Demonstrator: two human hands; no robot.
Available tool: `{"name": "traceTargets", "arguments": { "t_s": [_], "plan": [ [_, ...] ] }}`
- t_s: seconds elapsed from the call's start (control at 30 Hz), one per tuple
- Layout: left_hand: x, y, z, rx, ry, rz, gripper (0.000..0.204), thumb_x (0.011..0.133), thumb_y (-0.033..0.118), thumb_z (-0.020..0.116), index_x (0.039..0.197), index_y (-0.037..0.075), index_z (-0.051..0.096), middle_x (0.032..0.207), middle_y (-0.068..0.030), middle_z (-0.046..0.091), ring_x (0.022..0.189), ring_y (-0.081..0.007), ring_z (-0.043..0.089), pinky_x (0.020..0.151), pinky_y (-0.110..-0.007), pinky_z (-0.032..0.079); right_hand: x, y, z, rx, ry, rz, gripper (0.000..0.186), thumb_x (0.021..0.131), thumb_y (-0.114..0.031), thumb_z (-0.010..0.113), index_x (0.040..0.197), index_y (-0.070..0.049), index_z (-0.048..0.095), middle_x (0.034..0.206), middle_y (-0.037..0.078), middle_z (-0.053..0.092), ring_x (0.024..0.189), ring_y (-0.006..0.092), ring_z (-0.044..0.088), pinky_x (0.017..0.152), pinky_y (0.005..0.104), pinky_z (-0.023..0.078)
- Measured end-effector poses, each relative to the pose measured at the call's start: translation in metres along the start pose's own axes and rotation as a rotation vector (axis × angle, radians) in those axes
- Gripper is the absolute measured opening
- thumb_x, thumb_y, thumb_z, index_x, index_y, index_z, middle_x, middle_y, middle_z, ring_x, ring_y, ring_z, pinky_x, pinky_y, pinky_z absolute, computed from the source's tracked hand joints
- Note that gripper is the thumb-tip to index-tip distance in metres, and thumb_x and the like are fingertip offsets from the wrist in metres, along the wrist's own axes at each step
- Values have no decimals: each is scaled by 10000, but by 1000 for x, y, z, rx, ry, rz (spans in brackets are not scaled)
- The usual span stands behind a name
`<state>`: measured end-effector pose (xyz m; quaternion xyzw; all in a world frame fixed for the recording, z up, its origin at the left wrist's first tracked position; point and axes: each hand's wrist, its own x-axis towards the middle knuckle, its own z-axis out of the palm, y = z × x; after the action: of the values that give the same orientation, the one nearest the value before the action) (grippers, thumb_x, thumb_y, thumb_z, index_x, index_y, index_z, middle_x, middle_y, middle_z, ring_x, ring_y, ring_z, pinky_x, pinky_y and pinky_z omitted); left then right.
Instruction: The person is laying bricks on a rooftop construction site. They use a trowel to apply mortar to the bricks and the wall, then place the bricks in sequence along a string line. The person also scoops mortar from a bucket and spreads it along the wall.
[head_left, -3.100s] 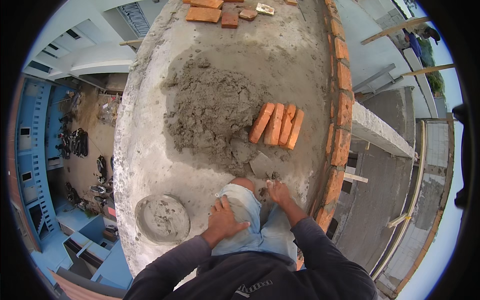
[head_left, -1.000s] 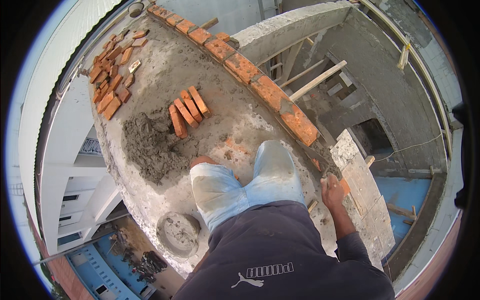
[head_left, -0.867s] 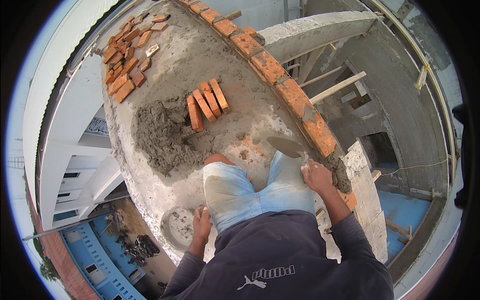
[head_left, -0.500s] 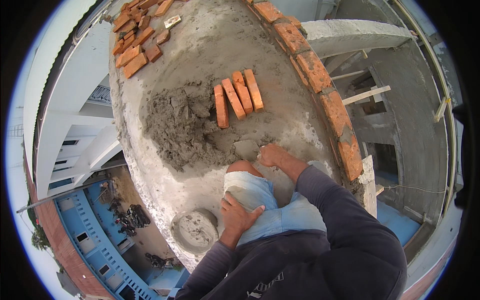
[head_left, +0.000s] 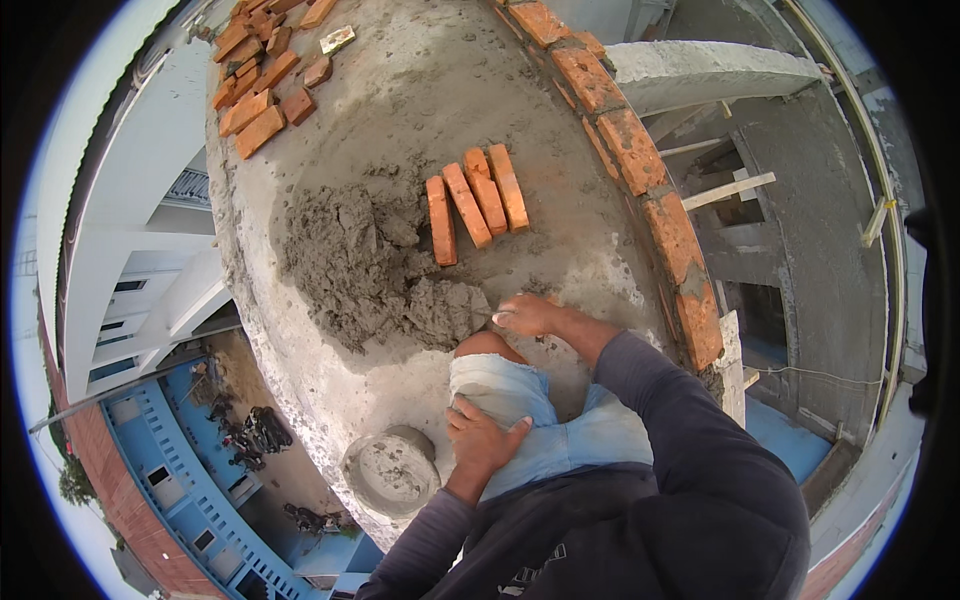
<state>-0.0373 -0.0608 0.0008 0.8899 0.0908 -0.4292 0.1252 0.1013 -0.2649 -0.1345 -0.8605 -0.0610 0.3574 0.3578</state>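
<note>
My right hand (head_left: 528, 316) is closed round the handle of a trowel (head_left: 496, 319), beside my bent knee. A lump of wet grey mortar (head_left: 448, 311) covers the trowel's blade, at the near right edge of the mortar heap (head_left: 345, 255). On my thigh, over light blue shorts, my left hand (head_left: 482, 440) lies with its fingers spread, holding nothing. Several orange bricks (head_left: 466, 205) stand side by side on the slab just beyond the heap. Near my left forearm sits a round bucket (head_left: 391, 472) with grey mortar residue inside.
A low, curved brick course (head_left: 632, 150) runs along the slab's right edge. Loose bricks (head_left: 262, 132) are piled at the far left. The slab drops off on the left to a yard with motorbikes (head_left: 262, 432), and on the right to an open space with wooden props (head_left: 730, 190).
My right hand has moved slightly left with the trowel toward the heap. The blade, bare-topped before, now carries mortar. My left hand stays on the thigh.
</note>
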Motion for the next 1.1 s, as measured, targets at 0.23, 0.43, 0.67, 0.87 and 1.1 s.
{"name": "traceTargets", "arguments": {
  "t_s": [0.23, 0.43, 0.67, 0.87, 1.1],
  "plan": [
    [-7, -2, 7, -21, 26, 52, 1399, 754, 676, 764, 1524, -190, -19, 1512, -480, 200, 1393, -580, 346, 1154, -533, 358, -96, 17, -16, 282, 174, 23, 633, 1004, -487, 557, 1391, 12, 585, 1209, 229, 687, 904, 295, 722, 834, 432, 557],
    [-6, -8, 24, 12, 83, 119, 1381, 769, 655, 748, 1538, -180, -39, 1516, -481, 242, 1409, -545, 380, 1177, -485, 358, -274, 49, 10, 708, 350, 133, 509, 1008, -438, 563, 1273, -11, 648, 897, 116, 656, 696, 204, 621, 657, 374, 532],
    [4, -32, 30, -79, 33, 213, 1300, 791, 650, 719, 1580, -124, 36, 1554, -404, 311, 1417, -487, 416, 1123, -467, 421, -480, 118, 107, 927, 671, 418, 356, 976, -376, 568, 1066, -42, 651, 748, 51, 607, 625, 151, 567, 552, 340, 490],
    [-4, -39, 28, -172, -31, 273, 1224, 839, 659, 683, 1616, -42, 49, 1569, -304, 357, 1353, -428, 494, 929, -513, 551, -600, 160, 190, 544, 1029, 746, 448, 938, -374, 543, 1194, -24, 657, 854, 163, 688, 740, 282, 690, 665, 415, 569],
    [-22, -21, 26, -161, -44, 223, 1217, 858, 683, 658, 1633, 11, 3, 1578, -251, 360, 1315, -414, 513, 845, -579, 560, -586, 174, 241, 87, 901, 1113, 412, 1030, -313, 437, 1203, -5, 651, 1074, 236, 717, 978, 395, 713, 837, 516, 570]
  ]
}}
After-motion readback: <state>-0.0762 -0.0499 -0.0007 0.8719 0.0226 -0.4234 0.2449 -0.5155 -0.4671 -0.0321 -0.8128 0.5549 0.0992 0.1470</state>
